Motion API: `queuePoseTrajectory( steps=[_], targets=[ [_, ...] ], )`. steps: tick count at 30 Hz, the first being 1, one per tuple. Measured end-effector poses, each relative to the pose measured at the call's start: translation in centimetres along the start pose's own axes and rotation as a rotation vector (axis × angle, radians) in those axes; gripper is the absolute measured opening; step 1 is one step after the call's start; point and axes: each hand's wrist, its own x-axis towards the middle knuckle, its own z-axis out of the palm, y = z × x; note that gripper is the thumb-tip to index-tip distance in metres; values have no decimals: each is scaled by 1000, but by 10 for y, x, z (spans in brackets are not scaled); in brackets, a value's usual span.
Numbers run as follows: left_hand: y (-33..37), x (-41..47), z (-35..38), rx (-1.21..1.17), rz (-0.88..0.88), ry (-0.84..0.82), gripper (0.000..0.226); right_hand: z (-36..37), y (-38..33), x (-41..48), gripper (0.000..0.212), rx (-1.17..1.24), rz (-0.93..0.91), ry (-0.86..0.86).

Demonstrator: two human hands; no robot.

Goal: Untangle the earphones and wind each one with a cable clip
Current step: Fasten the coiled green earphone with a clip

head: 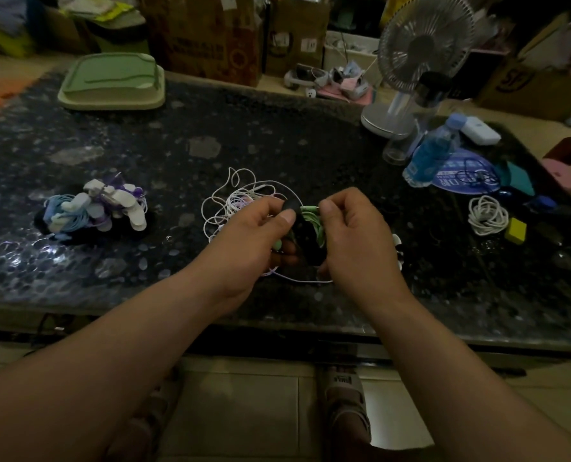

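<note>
**Green earphone on its clip, held above the tangle**

Your left hand point(254, 235) pinches the black cable clip point(307, 241) between thumb and curled fingers, steadying it just above the near middle of the table point(244, 135). Your right hand point(354, 235) pinches the plug end of the green earphone cable point(312, 217), which is looped round the clip, apparently so the last turn can be tucked in. The unsorted tangle point(234, 198) lies just beyond both hands. Wound sets point(97, 208) are piled well apart at the left, probably as finished work.
</note>
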Motion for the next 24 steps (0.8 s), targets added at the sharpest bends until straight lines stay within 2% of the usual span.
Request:
queuePoseTrajectory(
  steps=[4,6,11,14,17,21,24],
  targets=[
    [-2,3,-2,-91,-39,48,14,-5,-10,-4,20,105,195,-98],
    [-2,5,-1,-148,-50,81,12,-4,-10,-4,20,129,234,-125],
    [-4,8,1,-253,-84,139,12,-3,0,1,21,113,206,-77],
    [-2,8,3,-323,-112,153,7,-5,3,2,23,-56,88,5],
    [-1,7,4,-335,-125,166,4,-8,-1,1,22,-75,5,39],
    [-3,8,1,-157,-91,161,20,-11,-4,2,19,108,93,5],
    [0,6,3,-278,-119,69,30,-12,-10,1,16,378,176,-97]
  ],
)
